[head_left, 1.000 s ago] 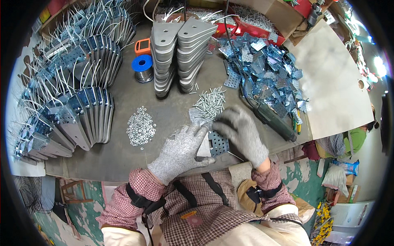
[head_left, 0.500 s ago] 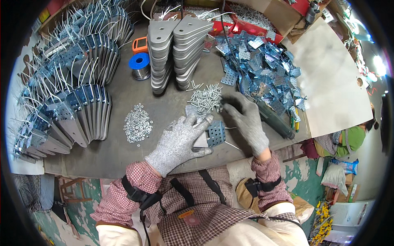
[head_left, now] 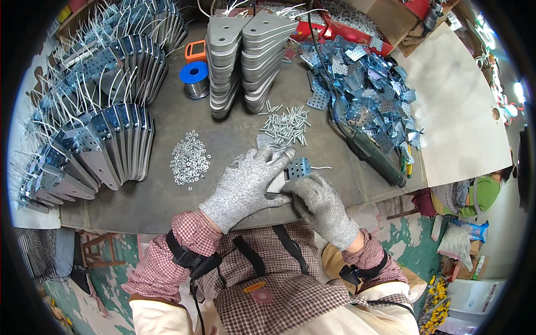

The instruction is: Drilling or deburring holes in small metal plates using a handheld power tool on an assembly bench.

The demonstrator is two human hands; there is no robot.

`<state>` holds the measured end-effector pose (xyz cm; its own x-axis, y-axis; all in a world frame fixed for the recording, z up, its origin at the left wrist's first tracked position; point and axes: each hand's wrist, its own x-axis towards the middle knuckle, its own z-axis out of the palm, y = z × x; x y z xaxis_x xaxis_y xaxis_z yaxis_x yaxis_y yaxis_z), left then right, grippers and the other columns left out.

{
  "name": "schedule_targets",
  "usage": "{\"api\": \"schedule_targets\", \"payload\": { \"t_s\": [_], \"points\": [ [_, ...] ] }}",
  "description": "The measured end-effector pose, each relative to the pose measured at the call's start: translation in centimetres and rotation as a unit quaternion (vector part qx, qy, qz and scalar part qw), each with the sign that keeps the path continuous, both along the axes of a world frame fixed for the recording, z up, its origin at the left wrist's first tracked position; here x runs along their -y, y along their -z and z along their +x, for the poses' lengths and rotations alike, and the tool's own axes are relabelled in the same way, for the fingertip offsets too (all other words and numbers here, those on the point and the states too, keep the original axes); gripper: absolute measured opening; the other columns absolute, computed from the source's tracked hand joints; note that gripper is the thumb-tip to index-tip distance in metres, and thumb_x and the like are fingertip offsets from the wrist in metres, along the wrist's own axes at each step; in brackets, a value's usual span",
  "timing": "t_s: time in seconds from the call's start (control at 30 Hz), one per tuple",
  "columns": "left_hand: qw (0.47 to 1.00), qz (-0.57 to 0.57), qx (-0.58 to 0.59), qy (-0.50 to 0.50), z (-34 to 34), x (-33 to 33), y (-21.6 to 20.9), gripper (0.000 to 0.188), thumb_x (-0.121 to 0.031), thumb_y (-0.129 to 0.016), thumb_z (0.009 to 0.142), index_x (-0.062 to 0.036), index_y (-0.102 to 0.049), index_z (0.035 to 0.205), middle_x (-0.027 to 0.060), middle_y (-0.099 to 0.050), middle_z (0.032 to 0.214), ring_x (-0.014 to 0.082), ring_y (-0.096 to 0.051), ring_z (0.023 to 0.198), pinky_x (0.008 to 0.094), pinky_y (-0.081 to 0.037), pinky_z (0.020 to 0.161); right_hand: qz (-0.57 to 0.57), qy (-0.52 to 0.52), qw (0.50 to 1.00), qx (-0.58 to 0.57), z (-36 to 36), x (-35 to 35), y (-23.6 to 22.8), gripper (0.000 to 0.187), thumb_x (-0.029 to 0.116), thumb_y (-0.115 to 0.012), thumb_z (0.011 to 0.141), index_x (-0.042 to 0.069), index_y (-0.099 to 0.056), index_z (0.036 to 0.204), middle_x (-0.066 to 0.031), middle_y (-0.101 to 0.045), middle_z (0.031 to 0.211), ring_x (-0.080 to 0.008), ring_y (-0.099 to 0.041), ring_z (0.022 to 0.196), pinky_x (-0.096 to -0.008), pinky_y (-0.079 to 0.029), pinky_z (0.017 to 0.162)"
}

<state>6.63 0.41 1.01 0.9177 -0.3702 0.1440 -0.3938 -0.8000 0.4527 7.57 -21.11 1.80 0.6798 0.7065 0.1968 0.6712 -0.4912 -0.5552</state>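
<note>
My gloved left hand (head_left: 245,181) lies over a grey metal bracket (head_left: 277,183), with the fingers along its far side and the thumb on its near side. Fixed at the bracket is a blue perforated plate (head_left: 300,167), from which a white wire sticks out to the right. Close by on the right, my gloved right hand (head_left: 324,207) has its fingers curled together at the bracket's near edge; whatever they pinch is hidden. Just beyond my hands is a heap of screws (head_left: 286,125). A pile of small nuts (head_left: 190,159) lies to the left.
Two tall stacks of grey brackets (head_left: 224,72) stand at the back beside a solder spool (head_left: 195,81) and an orange device (head_left: 195,51). Wired brackets (head_left: 125,142) fan out on the left. Loose perforated plates (head_left: 371,89) and a dark green tool (head_left: 371,156) lie on the right.
My right hand has drawn back from beside the screw heap to the bracket's near edge, its fingers now curled. My left hand stays on the bracket.
</note>
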Motion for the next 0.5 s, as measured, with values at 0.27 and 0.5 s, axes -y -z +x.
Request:
{"api": "schedule_targets", "payload": {
  "t_s": [0.27,0.5],
  "points": [
    [0.834,-0.425,-0.352,-0.032,-3.7,1.2,-3.5,0.068,-0.030,-0.074,0.094,-0.0008,-0.041,0.146,0.0150,-0.057,0.129,0.0182,-0.062,0.112,0.0346,-0.053,0.099,0.132,0.140,0.971,-0.141,-7.1,0.6,0.3,0.078,0.002,-0.064,0.093,-0.003,-0.020,0.156,-0.0272,-0.048,0.147,-0.0349,-0.055,0.130,-0.0439,-0.043,0.112],
    [0.986,-0.081,0.137,-0.051,12.0,9.1,-1.6,0.027,-0.015,-0.064,0.089,-0.0041,-0.056,0.112,0.0194,-0.065,0.101,0.0390,-0.065,0.094,0.0515,-0.053,0.079,0.104,0.300,0.943,-0.102,-3.7,3.1,3.0,0.062,-0.002,-0.054,0.092,-0.004,-0.032,0.150,-0.0298,-0.063,0.114,-0.0404,-0.068,0.100,-0.0469,-0.055,0.087]
  ]
}}
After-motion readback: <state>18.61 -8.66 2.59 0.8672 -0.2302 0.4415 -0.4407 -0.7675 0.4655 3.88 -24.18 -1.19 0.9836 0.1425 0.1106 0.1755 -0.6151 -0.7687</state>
